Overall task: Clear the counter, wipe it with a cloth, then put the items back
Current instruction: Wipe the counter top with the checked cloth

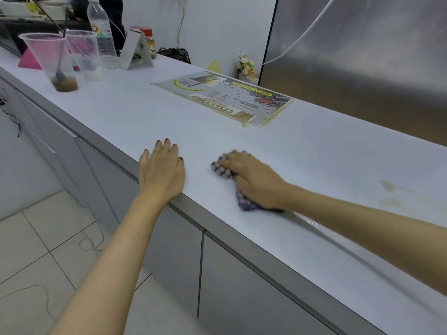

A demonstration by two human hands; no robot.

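Observation:
My right hand (254,177) presses a blue-and-white checked cloth (244,201) flat onto the white counter (326,160); hand and cloth are motion-blurred. My left hand (162,170) rests flat on the counter near its front edge, fingers straight, holding nothing. At the far left stand two clear plastic cups, one (52,59) with brown liquid and a spoon, the other (84,54) with a whitish residue. A clear water bottle (102,35), a folded card stand (135,50) and a red-lidded jar (148,42) stand behind them.
A laminated menu sheet (222,97) lies flat on the counter's far side. Brownish stains (389,192) mark the counter at right. A steel appliance wall (362,52) rises at the back right, small artificial flowers (245,64) beside it. Grey cabinets (169,250) and tiled floor lie below.

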